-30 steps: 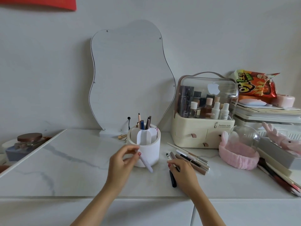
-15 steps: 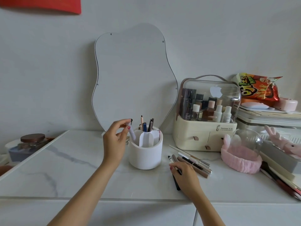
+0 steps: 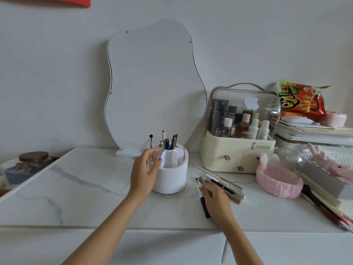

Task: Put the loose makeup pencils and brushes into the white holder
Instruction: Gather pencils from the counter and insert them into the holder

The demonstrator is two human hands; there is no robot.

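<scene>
the left hand (image 3: 143, 173) rests open-fingered against the white holder (image 3: 171, 176), holding nothing; the right hand (image 3: 215, 197) pinches a light, stiff, slippery pencil (image 3: 202, 202) mid-barrel on the table (image 3: 86, 188).

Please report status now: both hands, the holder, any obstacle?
Left hand open at white holder rim. Right hand on loose pencils, grip unclear. Nothing in the way.

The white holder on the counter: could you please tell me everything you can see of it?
The white holder is a round, matte, plastic-looking cup standing upright on the marble counter, before the wavy mirror. Curved inner walls divide it into compartments. Several pencils stand in the rear ones; the front ones look empty. The left hand is at its left rim, fingers curled over the edge.
</scene>
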